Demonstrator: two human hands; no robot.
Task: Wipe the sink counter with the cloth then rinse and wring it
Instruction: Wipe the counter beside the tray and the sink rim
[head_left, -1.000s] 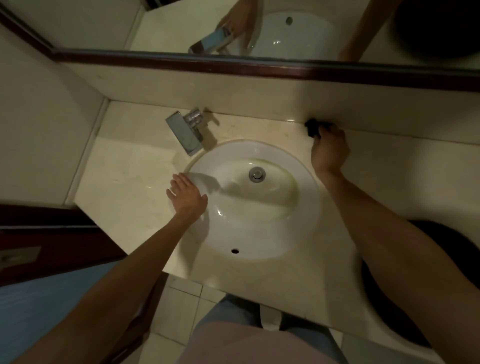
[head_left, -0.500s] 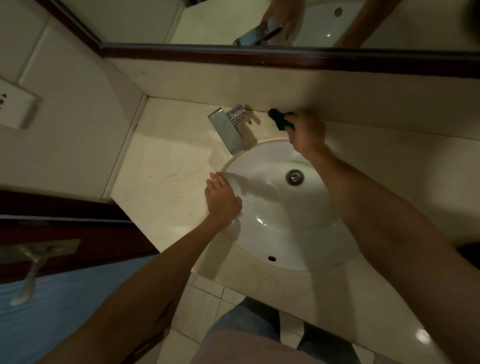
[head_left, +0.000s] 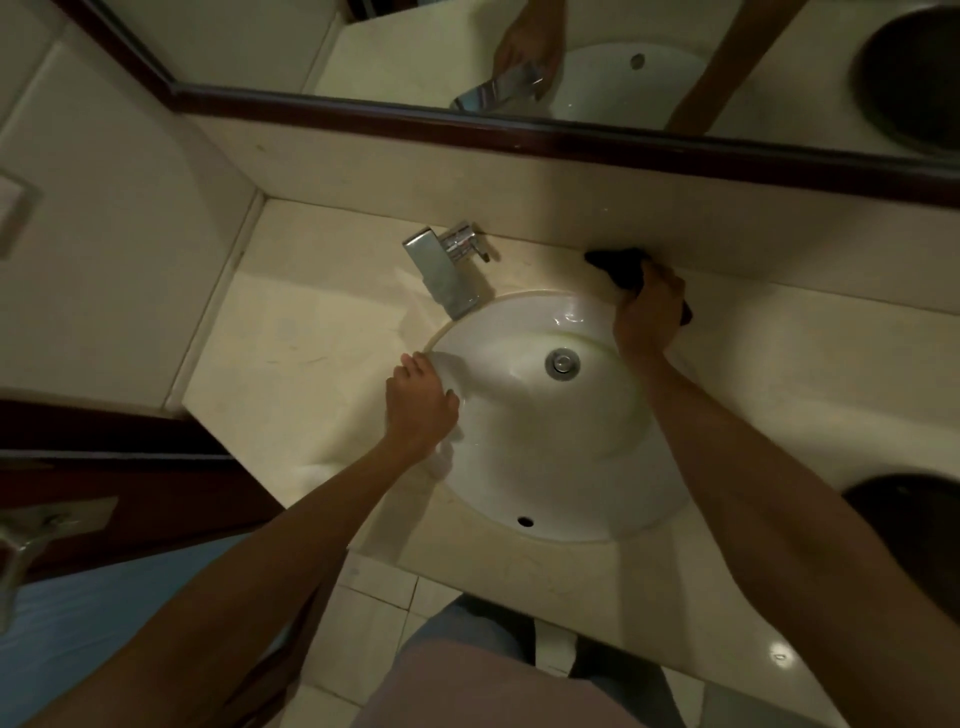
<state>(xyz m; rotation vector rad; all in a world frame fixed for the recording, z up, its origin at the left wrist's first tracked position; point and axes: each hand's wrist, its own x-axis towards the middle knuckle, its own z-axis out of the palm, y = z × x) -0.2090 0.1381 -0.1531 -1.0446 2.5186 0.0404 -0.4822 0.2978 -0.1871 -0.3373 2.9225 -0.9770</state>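
Observation:
A dark cloth (head_left: 618, 265) lies pressed on the beige sink counter (head_left: 311, 338), right against the back wall behind the basin. My right hand (head_left: 647, 312) grips it from above, covering most of it. My left hand (head_left: 421, 402) rests on the left rim of the white oval basin (head_left: 545, 441), fingers curled over the edge, holding nothing. The drain (head_left: 562, 362) sits in the basin's middle.
A chrome faucet (head_left: 444, 270) stands at the back left of the basin, spout over the rim. A mirror (head_left: 571, 57) with a dark wood frame runs above the backsplash. A dark round object (head_left: 914, 540) sits at the right. A door handle (head_left: 21, 551) is at the lower left.
My right hand and the cloth slid left along the back wall towards the faucet, then back a little to the right. The view shifted. My left hand stays on the rim.

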